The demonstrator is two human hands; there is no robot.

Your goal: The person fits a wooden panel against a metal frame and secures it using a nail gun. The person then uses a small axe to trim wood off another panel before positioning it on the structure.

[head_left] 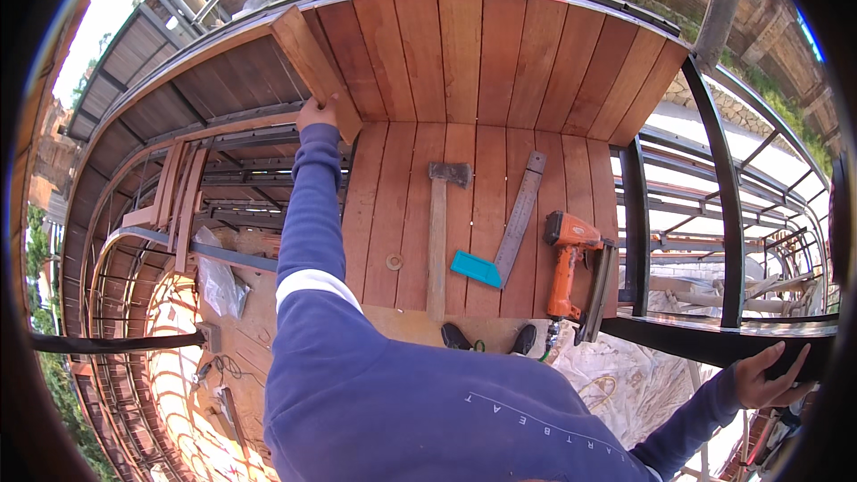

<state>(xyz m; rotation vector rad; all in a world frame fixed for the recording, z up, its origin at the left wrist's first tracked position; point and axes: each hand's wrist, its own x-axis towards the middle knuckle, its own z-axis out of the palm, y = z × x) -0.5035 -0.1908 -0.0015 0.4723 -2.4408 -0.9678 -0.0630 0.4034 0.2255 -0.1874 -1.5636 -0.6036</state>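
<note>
My left hand (320, 114) reaches far forward, its fingers closed around the lower end of a reddish-brown wooden board (308, 54). That board leans at the left edge of the slatted backrest (461, 54). Out at the lower right, my right hand (775, 378) is open with fingers apart, close to a black metal beam (696, 339). On the plank seat lie an axe (437, 232) with a wooden handle, a metal try square (520, 219) with a turquoise stock, and an orange nail gun (567, 259). A small tan ring (394, 261) rests left of the axe.
Bare black metal framing (705, 178) continues to the right of the planks. Several loose wooden strips (178, 192) lean on the frame at left, above a clear plastic bag (221, 281). A white sheet (625, 384) covers ground at lower right. A hose runs from the nail gun.
</note>
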